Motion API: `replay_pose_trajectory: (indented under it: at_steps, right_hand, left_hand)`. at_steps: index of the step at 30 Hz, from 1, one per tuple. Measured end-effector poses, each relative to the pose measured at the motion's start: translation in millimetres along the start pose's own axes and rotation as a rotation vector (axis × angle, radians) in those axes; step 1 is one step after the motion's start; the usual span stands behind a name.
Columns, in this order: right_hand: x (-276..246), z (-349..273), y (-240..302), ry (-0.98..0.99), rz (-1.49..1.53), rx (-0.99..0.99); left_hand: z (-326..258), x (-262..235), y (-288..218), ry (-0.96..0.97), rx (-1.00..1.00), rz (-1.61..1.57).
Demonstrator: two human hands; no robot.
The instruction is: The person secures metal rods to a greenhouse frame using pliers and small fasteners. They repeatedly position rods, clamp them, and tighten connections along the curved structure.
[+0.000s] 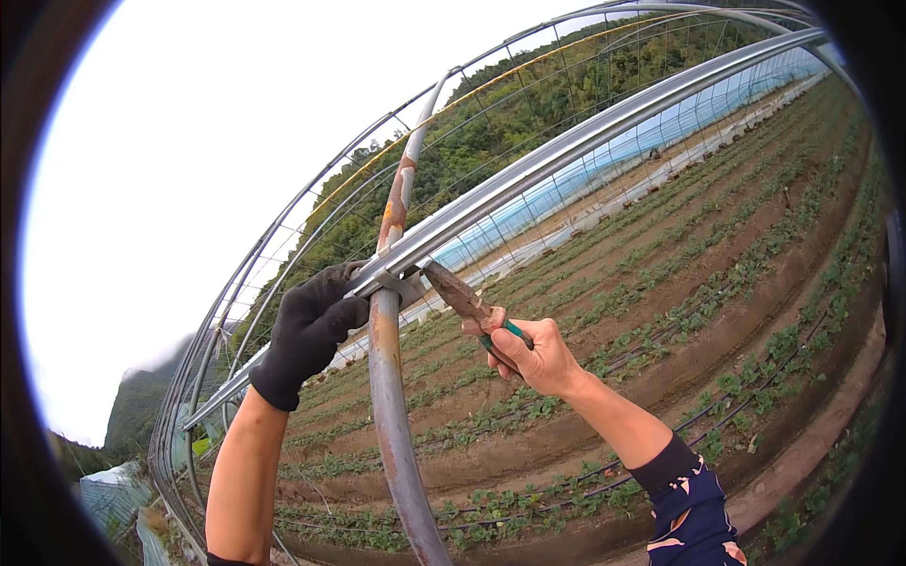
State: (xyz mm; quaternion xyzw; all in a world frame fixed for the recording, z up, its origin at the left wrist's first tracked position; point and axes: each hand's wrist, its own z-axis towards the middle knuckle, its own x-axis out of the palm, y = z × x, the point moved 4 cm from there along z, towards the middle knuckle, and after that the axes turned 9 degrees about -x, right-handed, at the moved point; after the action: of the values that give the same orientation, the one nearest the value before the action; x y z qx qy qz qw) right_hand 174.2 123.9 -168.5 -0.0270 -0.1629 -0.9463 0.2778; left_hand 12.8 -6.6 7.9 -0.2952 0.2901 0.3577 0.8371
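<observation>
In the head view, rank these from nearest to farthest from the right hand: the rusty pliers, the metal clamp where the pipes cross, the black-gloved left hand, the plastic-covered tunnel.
1. Rusty pliers: held in the right hand.
2. Metal clamp: at the pliers' tip, up-left.
3. Left hand: beyond the clamp, gripping the long rail.
4. Plastic-covered tunnel: far off across the field, upper right.

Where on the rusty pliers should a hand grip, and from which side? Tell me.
Grip the pliers by the green handles at their lower right end, as the right hand does, coming from the right. The rusty nose points up-left into the clamp on the pipe, so only the handles are free.
</observation>
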Motion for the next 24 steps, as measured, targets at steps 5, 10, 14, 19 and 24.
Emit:
replay_pose_trajectory:
  at_steps: [5,10,14,19,24]
  right_hand:
    - [1,6,-10,-0.021,0.076,-0.02]
    - [2,1,7,-0.313,0.492,-0.436]
    - [18,10,4,-0.408,0.5,-0.462]
    - [17,5,-20,-0.004,0.137,-0.003]
    - [7,1,2,-0.441,0.564,-0.423]
  left_hand:
    - [5,-8,12,0.053,-0.075,-0.092]
    - [2,-8,10,0.076,-0.035,-0.22]
    - [2,-5,1,-0.013,0.04,-0.061]
    - [3,-7,4,0.046,0.019,-0.053]
    - [-1,-5,-3,0.022,0.04,-0.071]
